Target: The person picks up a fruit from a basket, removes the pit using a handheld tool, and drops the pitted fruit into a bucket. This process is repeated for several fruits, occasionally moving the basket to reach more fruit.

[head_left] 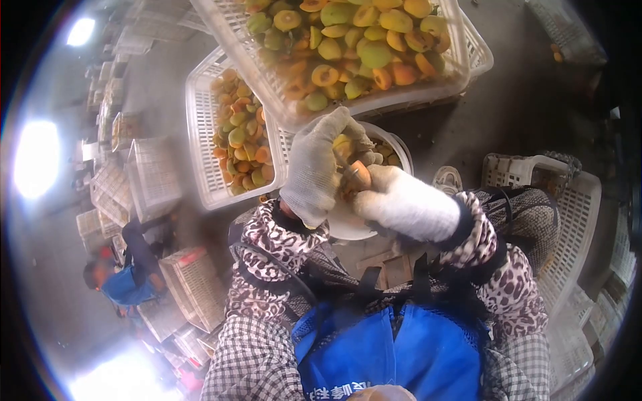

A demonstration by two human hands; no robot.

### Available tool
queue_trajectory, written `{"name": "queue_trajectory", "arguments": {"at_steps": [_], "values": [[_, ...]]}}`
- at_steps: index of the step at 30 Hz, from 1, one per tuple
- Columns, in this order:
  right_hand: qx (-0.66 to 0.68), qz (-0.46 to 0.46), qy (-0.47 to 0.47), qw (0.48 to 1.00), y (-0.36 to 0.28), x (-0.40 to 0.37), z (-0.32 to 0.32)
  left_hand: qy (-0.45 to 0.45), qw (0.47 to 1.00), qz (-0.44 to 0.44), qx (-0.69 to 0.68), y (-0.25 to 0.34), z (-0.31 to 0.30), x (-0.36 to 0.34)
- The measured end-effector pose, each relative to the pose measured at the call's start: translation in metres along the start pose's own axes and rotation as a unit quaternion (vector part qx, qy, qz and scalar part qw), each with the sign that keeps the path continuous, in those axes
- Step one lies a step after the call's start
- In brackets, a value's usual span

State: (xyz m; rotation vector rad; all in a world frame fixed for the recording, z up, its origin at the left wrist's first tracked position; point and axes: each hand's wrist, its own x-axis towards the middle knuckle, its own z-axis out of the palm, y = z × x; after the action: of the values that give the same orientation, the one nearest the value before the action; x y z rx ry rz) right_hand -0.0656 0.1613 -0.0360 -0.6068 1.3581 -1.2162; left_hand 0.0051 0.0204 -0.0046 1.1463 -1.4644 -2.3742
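My left hand point(315, 170), in a pale knit glove, is closed round a yellow apricot point(343, 146), partly hidden by the fingers. My right hand point(408, 204), in a white glove, is closed on a small knife point(350, 172) whose grey blade meets the fruit; most of its handle is hidden. An orange apricot piece point(362, 175) shows between the hands. Directly below them stands a round white bucket point(405, 148) with cut fruit inside. Just beyond my hands, a white crate point(374, 101) is heaped with halved yellow, green and orange apricots.
A second white crate point(196, 134) of apricot halves stands to the left, partly under the first. An upright crate point(576, 220) is by my right leg. Farther left, a person in blue point(130, 284) is near stacked crates point(190, 287).
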Motion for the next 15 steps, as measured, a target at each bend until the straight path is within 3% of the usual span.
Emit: {"name": "queue_trajectory", "arguments": {"at_steps": [1,4,5,8,9,10,12,14,15], "values": [[0.178,0.098,-0.148,0.968,-0.011,-0.003,-0.009,-0.044,0.994,0.057,0.081,0.0,-0.003,-0.001],[0.155,0.104,-0.152,0.971,-0.019,-0.006,-0.008,-0.105,0.963,0.15,0.199,-0.001,-0.012,0.005],[0.108,-0.013,-0.082,0.991,0.003,0.008,0.009,-0.119,0.946,0.186,0.236,-0.001,-0.013,0.006],[0.218,-0.033,-0.101,0.97,0.011,0.012,0.013,-0.104,0.935,0.162,0.299,0.002,-0.015,0.01],[0.261,0.09,-0.152,0.949,-0.005,0.003,-0.001,-0.107,0.934,0.162,0.301,0.002,-0.014,0.011],[0.262,0.089,-0.151,0.949,-0.003,0.004,-0.003,-0.111,0.954,0.132,0.243,0.002,-0.015,0.011],[0.499,0.196,-0.239,0.81,0.004,0.005,-0.007,-0.113,0.971,0.103,0.183,0.003,-0.013,0.007],[0.48,0.175,-0.244,0.824,0.007,0.003,-0.01,-0.108,0.991,0.046,0.069,0.006,-0.005,-0.001],[0.403,0.153,-0.23,0.873,0.004,0.005,-0.012,-0.106,0.991,0.051,0.068,0.003,-0.01,0.002]]}}
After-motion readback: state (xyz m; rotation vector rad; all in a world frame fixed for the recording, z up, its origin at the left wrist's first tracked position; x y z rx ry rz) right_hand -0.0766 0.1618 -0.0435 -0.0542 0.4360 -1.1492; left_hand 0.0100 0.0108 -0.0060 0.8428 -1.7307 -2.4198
